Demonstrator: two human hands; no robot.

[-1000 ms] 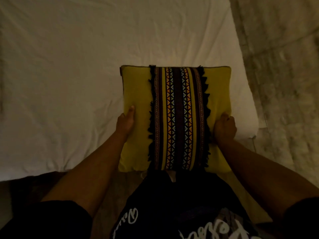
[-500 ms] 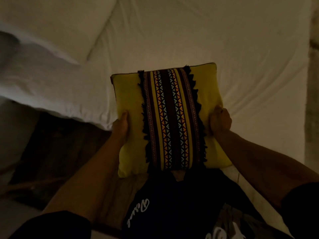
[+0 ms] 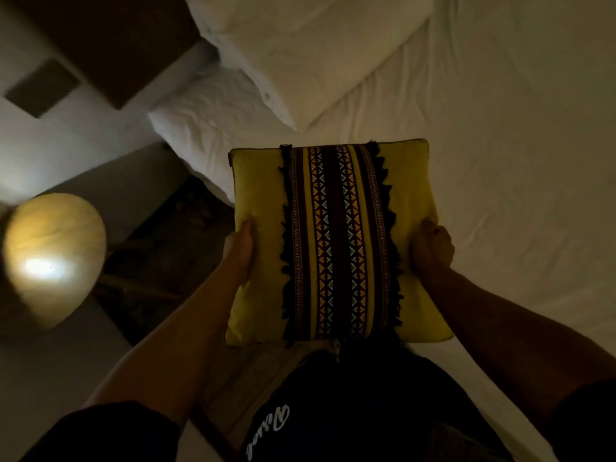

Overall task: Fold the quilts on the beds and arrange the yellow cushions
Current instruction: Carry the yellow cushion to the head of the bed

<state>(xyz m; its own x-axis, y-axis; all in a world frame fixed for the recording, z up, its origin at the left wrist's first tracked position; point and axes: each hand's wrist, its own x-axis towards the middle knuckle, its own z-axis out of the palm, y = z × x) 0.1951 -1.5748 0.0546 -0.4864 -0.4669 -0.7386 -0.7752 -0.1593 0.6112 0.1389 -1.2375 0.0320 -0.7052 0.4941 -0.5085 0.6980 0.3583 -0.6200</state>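
Carried leftward along the bed (image 3: pixel 500 161), the cushion (image 3: pixel 333 241) now hangs near the pillows (image 3: pixel 300 55), each side clamped in the grip of left hand (image 3: pixel 240 251) and right hand (image 3: pixel 433 251), seemingly ready for placing there.

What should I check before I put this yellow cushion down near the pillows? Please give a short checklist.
1. Left hand grips the yellow cushion at its left edge: ok.
2. Right hand grips the right edge: ok.
3. Cushion's patterned side faces up, stripes pointing toward the white pillows: ok.
4. Bare space on the bed sheet right of the pillows: ok.
5. Lit lamp stands far to the left, out of the path: ok.
6. Quilt folded: cannot tell, none clearly in view.
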